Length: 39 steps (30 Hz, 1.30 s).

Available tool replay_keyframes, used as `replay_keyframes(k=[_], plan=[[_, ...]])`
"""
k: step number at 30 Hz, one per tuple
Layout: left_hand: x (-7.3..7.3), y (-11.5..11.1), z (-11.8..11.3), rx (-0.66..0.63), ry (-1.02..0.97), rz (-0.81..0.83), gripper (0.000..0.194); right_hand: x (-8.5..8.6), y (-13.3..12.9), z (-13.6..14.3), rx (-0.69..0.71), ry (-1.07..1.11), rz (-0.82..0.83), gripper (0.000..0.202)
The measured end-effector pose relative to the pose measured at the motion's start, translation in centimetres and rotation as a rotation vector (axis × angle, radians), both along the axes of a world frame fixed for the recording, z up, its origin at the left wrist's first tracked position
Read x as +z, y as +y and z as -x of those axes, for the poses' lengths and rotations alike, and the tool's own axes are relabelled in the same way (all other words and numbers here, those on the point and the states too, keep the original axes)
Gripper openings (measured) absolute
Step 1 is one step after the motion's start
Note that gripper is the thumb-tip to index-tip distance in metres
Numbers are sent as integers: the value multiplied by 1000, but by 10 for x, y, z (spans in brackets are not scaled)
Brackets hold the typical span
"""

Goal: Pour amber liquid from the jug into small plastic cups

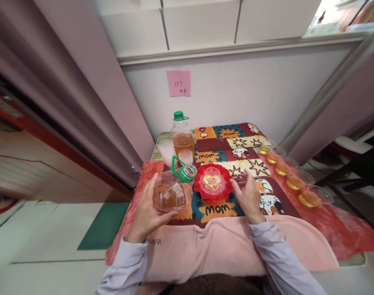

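My left hand is wrapped round a clear plastic jug of amber liquid. The jug is tilted to the right, with its green handle up and its mouth uncapped. That mouth points at a red scalloped plate with gold print. A clear plastic cup stands in the plate; whether it holds liquid I cannot tell. My right hand is at the plate's right rim, fingers apart, the thumb nearest the rim.
Behind the tilted jug stand a second, green-capped jug, a stack of plastic cups and another cup stack. Several cups of yellow liquid line the table's right side. A pink towel covers the near edge.
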State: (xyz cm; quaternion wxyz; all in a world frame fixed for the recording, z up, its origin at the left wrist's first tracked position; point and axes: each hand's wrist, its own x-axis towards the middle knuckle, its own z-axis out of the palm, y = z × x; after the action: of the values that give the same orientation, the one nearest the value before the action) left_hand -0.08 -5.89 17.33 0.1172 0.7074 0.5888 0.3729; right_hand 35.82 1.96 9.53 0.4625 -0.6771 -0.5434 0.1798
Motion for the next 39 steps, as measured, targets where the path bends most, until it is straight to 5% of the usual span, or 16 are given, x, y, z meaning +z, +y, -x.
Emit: replay_keyframes(k=[3,5,8,13,19,23,26,30,39], plan=[[-1,-1,-1,-5,30,-9,125,35,-23,28,264,270,-140,75],[-2,-1,-3,-13,43,-4,127,56,-36,55,549,432,-108,79],[-5,0,-7,-17,71,4,132,74,-47,95,736,511,-34,99],[-2,3,-17,-55,122,7,132,72,-43,134,726,799,49,82],[4,-2,-9,-58,-16,0,130,68,-39,136,717,816,38,70],[-24,-12,16,356,-524,-33,76,67,-38,130,752,764,22,64],[-57,-20,27,546,-1034,62,59,59,-31,127,755,659,-51,62],[-84,-26,17,481,-1108,133,53,42,-17,133,712,533,-152,71],[-83,-19,-4,395,-1021,141,58,41,-1,133,911,638,-205,89]])
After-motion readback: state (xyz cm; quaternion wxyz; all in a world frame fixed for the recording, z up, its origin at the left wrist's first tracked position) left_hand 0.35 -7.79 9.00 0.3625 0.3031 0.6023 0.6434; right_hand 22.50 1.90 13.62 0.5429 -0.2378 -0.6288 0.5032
